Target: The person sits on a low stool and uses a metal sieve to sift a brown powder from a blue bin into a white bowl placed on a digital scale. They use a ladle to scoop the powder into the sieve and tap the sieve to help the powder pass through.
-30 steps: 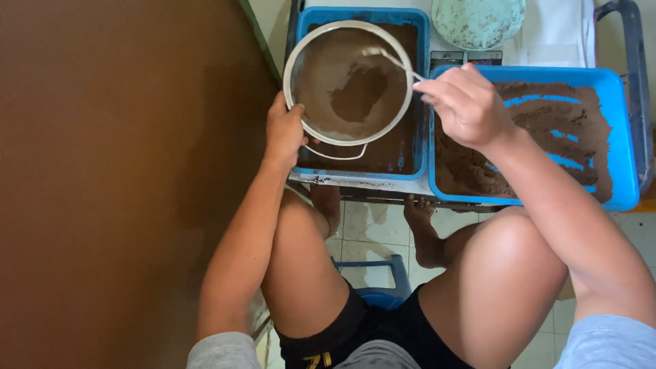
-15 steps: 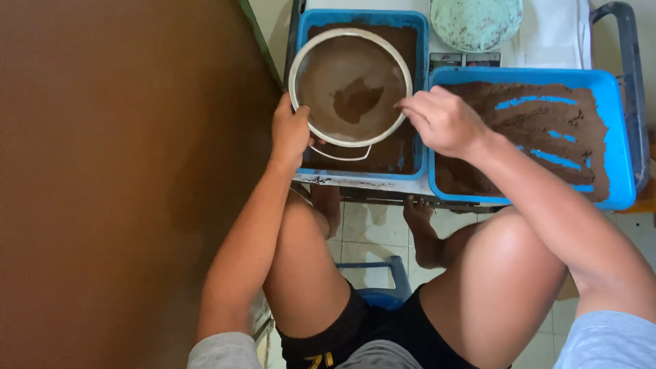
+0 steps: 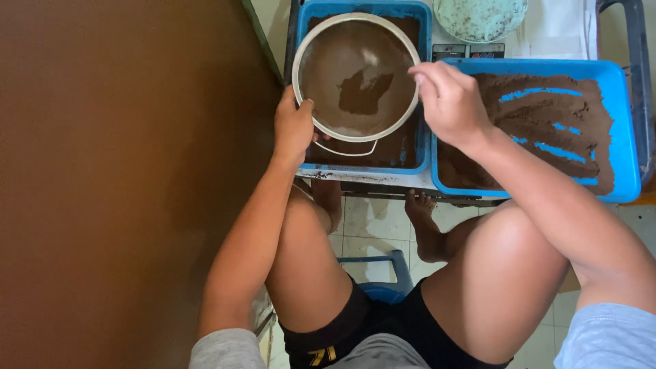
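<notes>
While the left hand (image 3: 294, 128) keeps its grip on the near rim of the round sieve (image 3: 357, 76), the right hand (image 3: 447, 102) has come back from over the right blue tray (image 3: 623, 130) and now closes, fingers curled, on the sieve's far-side rim. Both hands hold the sieve over the left blue tray (image 3: 424, 147); its dark powder clump (image 3: 365, 92) has shrunk and shifted, so sieving goes on.

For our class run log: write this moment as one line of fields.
left hand: grips sieve rim | right hand: at sieve's right rim | sieve: brown powder inside, over left blue tray | right blue tray: powder spread
</notes>
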